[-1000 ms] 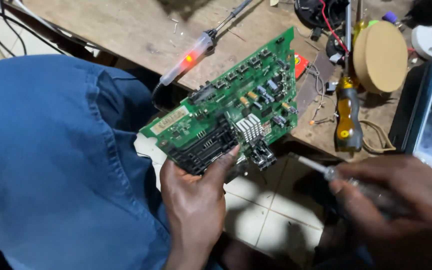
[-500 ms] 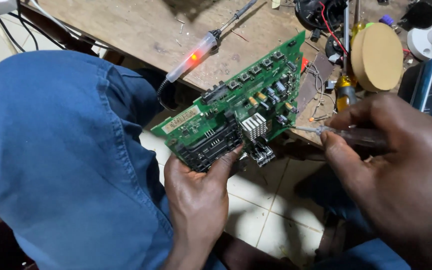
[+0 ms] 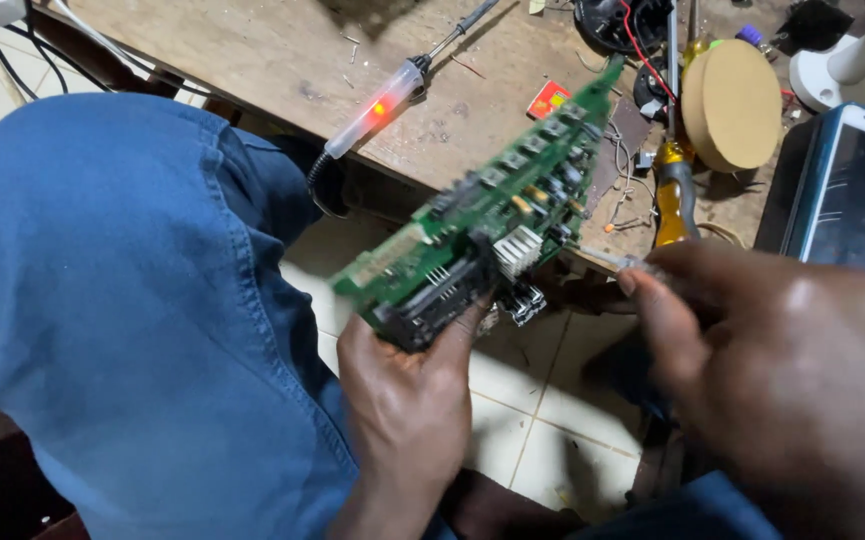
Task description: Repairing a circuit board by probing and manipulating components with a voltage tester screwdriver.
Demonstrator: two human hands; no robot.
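— Over the knee, what is going on?
— Left hand [image 3: 407,400] grips the green board [image 3: 492,225] by the worktop [image 3: 252,60]. Right hand [image 3: 782,380] pinches a thin tool [image 3: 607,260] at it; work looks unfinished

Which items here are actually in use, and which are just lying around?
In use: green circuit board in left hand; thin metal tool in right hand.

Lying about: lit soldering iron, yellow-handled screwdriver, round wooden disc, phone.
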